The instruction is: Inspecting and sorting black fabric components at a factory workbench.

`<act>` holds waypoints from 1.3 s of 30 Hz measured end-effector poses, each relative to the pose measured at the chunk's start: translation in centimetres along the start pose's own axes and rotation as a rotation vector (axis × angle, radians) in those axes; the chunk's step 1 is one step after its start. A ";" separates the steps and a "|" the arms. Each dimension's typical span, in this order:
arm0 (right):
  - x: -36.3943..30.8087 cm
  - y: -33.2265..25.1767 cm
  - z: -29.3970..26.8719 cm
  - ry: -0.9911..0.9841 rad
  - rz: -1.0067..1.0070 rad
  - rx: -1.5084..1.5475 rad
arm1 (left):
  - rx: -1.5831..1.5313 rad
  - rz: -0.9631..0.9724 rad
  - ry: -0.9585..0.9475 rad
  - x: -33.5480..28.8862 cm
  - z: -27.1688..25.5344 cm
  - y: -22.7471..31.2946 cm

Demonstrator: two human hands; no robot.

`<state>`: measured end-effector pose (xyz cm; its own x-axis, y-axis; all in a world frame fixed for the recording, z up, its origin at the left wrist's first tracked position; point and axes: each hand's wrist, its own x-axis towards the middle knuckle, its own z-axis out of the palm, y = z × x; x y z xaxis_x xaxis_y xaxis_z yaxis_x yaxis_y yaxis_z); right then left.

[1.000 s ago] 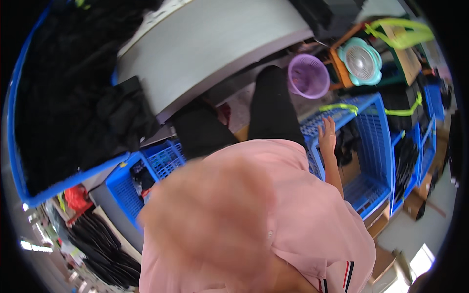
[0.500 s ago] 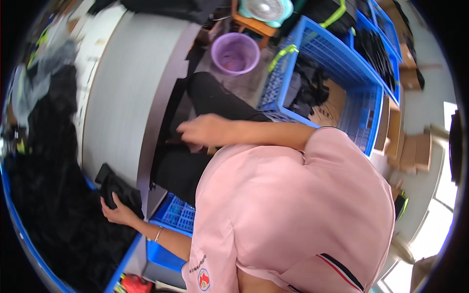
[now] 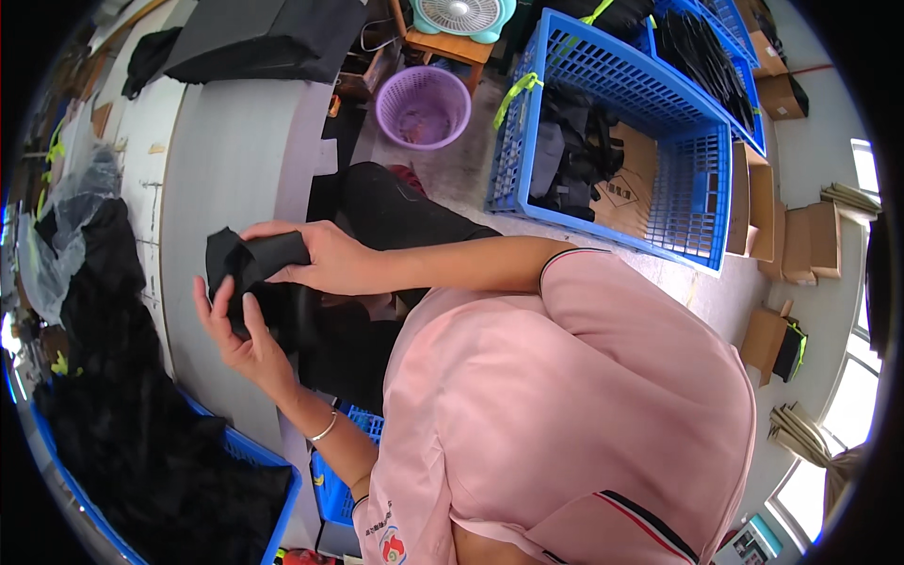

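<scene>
A piece of black fabric (image 3: 247,264), folded or bunched, is held up over the near edge of the pale grey worktop (image 3: 221,160). My right hand (image 3: 330,259) pinches its right side, with thumb and fingers closed round a flap. From below, my left hand (image 3: 247,344) grips the lower part with curved fingers; some of its fingertips are hidden behind the cloth. The kind of article cannot be made out. Below my left hand, a blue crate (image 3: 287,490) at the left holds a heap of black cloth (image 3: 169,461).
A large black item (image 3: 264,42) lies at the worktop's far end. Beyond my legs stand a purple basket (image 3: 424,108) and a teal fan (image 3: 461,11) on a wooden stool (image 3: 447,47). A big blue crate (image 3: 692,155) with black pieces is at the right, near cardboard boxes (image 3: 812,240).
My left hand has lifted the black fabric up and away from the heap, over the worktop. My right hand has moved left and taken hold of it. The view has shifted slightly.
</scene>
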<state>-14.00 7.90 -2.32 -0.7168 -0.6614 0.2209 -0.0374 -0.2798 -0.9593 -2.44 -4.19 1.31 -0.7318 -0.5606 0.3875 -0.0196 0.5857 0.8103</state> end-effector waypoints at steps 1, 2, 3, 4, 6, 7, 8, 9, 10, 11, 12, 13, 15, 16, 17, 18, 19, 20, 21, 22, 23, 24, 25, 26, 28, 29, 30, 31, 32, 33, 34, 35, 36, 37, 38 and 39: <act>-0.3 -0.6 -0.3 0.079 -0.092 -0.063 | -0.104 -0.028 0.038 0.5 0.7 0.6; -0.5 -1.1 -0.8 0.057 -0.102 -0.107 | -0.108 -0.072 0.021 0.9 1.4 0.9; -0.8 -1.6 -1.3 0.030 -0.093 -0.152 | -0.121 -0.096 -0.002 1.2 1.9 1.0; -1.1 -2.1 -1.7 -0.013 -0.059 -0.207 | -0.137 -0.145 -0.035 1.4 2.4 0.8; -1.3 -2.5 -3.0 -0.097 -0.073 -0.272 | -0.213 -0.165 -0.018 1.9 3.1 -0.3; -1.9 -2.6 -3.7 -0.122 0.025 -0.276 | -0.281 -0.208 -0.012 2.2 3.4 -1.1; -2.6 -2.4 -4.5 -0.135 0.074 -0.265 | -0.360 -0.257 -0.004 2.5 3.6 -2.0; -3.0 -1.9 -5.5 -0.107 0.031 -0.341 | -0.348 -0.240 0.048 3.1 4.0 -3.1; -4.1 -1.3 -6.8 0.015 -0.024 -0.339 | -0.330 -0.255 0.112 3.7 4.0 -4.2; -5.0 -0.3 -8.2 0.165 -0.031 -0.327 | -0.312 -0.271 0.176 4.3 3.9 -5.2; -6.4 0.8 -10.4 0.309 -0.002 -0.383 | -0.301 -0.263 0.222 4.9 3.6 -6.3; -7.7 2.2 -13.0 0.472 -0.052 -0.462 | -0.297 -0.315 0.300 5.9 3.3 -7.4; -10.7 5.3 -20.0 0.758 0.081 -0.621 | -0.299 -0.380 0.430 7.7 2.5 -9.5; -12.7 6.7 -24.0 0.852 0.202 -0.592 | -0.281 -0.367 0.500 8.4 2.2 -10.5; -14.8 8.3 -27.5 1.031 0.295 -0.407 | -0.257 -0.372 0.572 9.0 1.9 -11.5; -17.2 9.9 -31.1 1.043 0.338 -1.063 | -0.231 -0.377 0.645 9.4 1.8 -12.4; -19.7 11.4 -34.2 0.964 0.495 -1.109 | -0.150 -0.412 0.628 9.4 2.1 -13.3; -22.1 13.1 -36.9 0.886 0.705 -1.135 | -0.066 -0.447 0.613 9.4 2.4 -14.0; -23.9 15.1 -38.9 0.804 0.819 -1.157 | 0.026 -0.517 0.608 9.4 2.6 -14.7; -25.3 17.2 -40.3 0.733 1.007 -1.150 | 0.071 -0.462 0.620 9.3 2.9 -15.2; -26.6 19.4 -41.1 0.612 1.050 -1.161 | 0.123 -0.439 0.638 9.4 3.0 -15.6; -27.7 21.4 -41.7 0.491 1.112 -1.161 | 0.167 -0.415 0.647 9.3 3.2 -15.9; -28.2 23.3 -42.0 0.361 1.176 -1.156 | 0.142 -0.401 0.642 9.4 3.2 -16.2; -28.3 25.3 -42.0 0.262 1.210 -1.140 | 0.155 -0.429 0.648 9.6 3.1 -16.4; -28.4 28.2 -41.8 0.040 1.335 -1.107 | 0.135 -0.440 0.651 9.8 2.7 -16.7; -28.3 29.4 -41.6 0.051 1.309 -1.074 | 0.257 -0.429 0.646 9.8 2.5 -16.7; -28.0 30.5 -41.2 0.059 1.329 -1.050 | 0.248 -0.437 0.645 10.0 2.3 -16.8; -27.8 31.3 -41.0 0.054 1.339 -1.020 | 0.229 -0.442 0.630 10.0 2.1 -16.8; -27.5 32.1 -40.8 0.031 1.335 -1.075 | 0.211 -0.449 0.617 10.0 2.0 -16.8; -27.3 32.7 -40.6 -0.006 1.320 -1.122 | 0.245 -0.428 0.617 10.0 1.9 -16.8; -27.1 33.3 -40.5 -0.060 1.317 -1.164 | 0.266 -0.424 0.616 9.9 1.8 -16.8; -26.8 33.8 -40.5 -0.171 1.323 -1.272 | 0.285 -0.418 0.615 9.9 1.8 -16.7; -26.7 34.2 -40.5 -0.140 1.309 -1.263 | 0.307 -0.412 0.607 9.8 1.8 -16.7; -26.6 34.6 -40.5 -0.127 1.316 -1.252 | 0.303 -0.395 0.604 9.8 1.7 -16.7; -26.5 35.0 -40.5 -0.138 1.357 -1.226 | 0.332 -0.403 0.604 9.7 1.6 -16.6; -26.4 35.4 -40.7 -0.155 1.421 -1.181 | 0.353 -0.405 0.587 9.7 1.4 -16.7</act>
<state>-24.72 43.78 -49.24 -0.5808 -0.0043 -0.8140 0.0060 0.9999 -0.0096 -10.15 -18.55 -9.10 -0.1446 -0.9290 0.3407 -0.4941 0.3661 0.7885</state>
